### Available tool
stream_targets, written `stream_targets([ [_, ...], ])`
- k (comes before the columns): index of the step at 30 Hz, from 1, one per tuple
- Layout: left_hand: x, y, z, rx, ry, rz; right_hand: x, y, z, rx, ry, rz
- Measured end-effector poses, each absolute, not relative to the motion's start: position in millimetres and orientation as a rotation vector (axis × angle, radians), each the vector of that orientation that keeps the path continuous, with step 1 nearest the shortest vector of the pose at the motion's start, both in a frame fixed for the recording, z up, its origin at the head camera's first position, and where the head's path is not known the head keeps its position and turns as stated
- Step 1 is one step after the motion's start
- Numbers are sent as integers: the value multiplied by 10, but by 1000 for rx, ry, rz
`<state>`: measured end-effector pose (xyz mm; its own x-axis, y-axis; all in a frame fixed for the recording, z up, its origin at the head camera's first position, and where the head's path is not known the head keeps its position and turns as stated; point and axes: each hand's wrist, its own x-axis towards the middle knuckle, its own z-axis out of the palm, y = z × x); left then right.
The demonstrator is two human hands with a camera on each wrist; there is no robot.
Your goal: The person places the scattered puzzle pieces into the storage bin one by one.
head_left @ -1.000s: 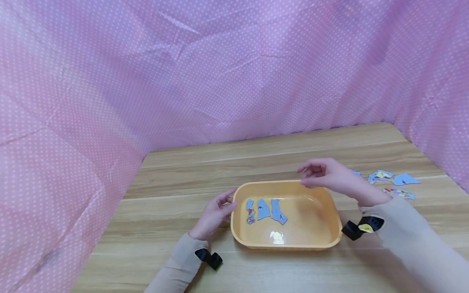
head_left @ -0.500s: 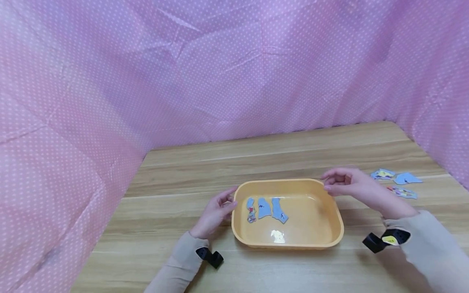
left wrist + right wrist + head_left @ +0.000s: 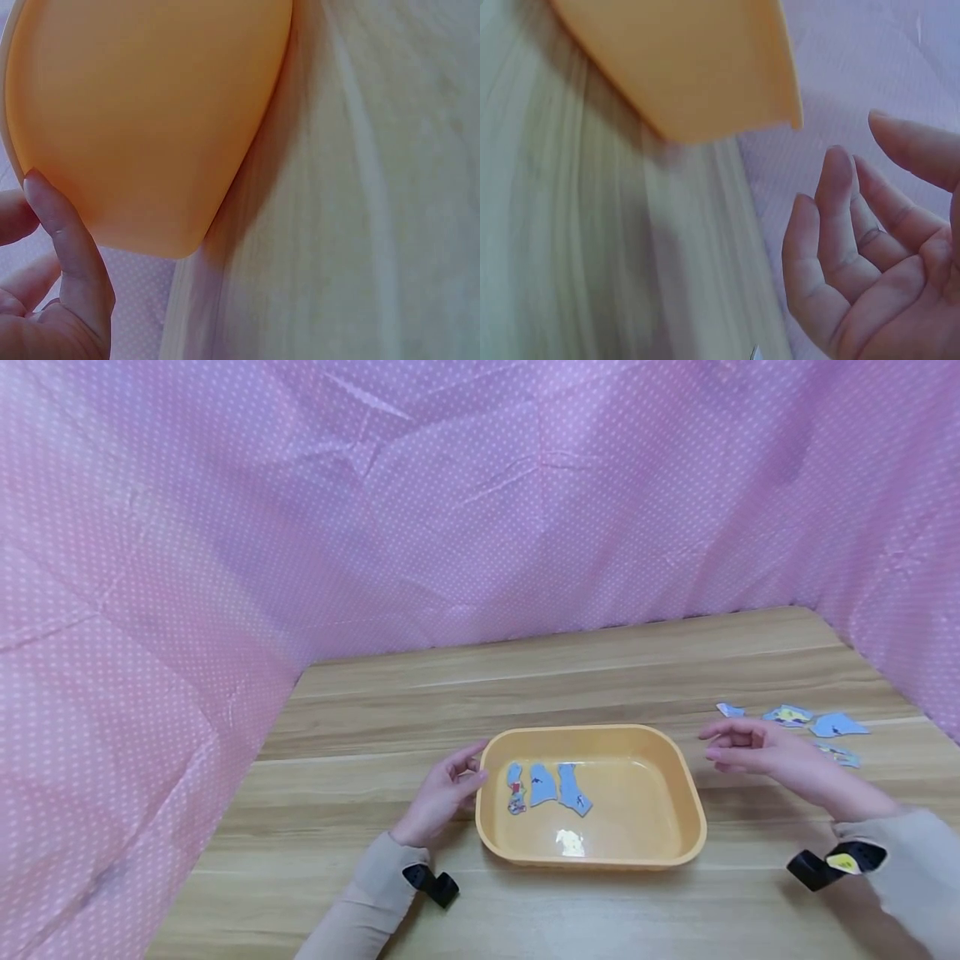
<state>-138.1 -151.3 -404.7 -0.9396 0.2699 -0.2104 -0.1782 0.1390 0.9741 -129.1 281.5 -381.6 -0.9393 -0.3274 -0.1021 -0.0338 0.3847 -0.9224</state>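
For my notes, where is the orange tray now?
In the head view, the tray stands right of centre on the table, between the left hand and right hand.

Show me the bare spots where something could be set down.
Inside the tray, right of the three flat pieces; on the table, behind the tray up to the curtain, and left of the left hand. Crowded: the tray's left end, and the table's right side around the loose pieces and right hand.
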Motion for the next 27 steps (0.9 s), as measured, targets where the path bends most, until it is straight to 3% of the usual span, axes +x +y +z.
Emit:
stream_targets([
  [13, -1367, -1507, -4040, 86, 2101, 1848, -1325, 3233, -3948, -280, 2451, -1538],
  [27, -1349, -1503, -4057, 93, 2097, 1863, -1396, 3561, -3906, -255, 2836, -1090],
])
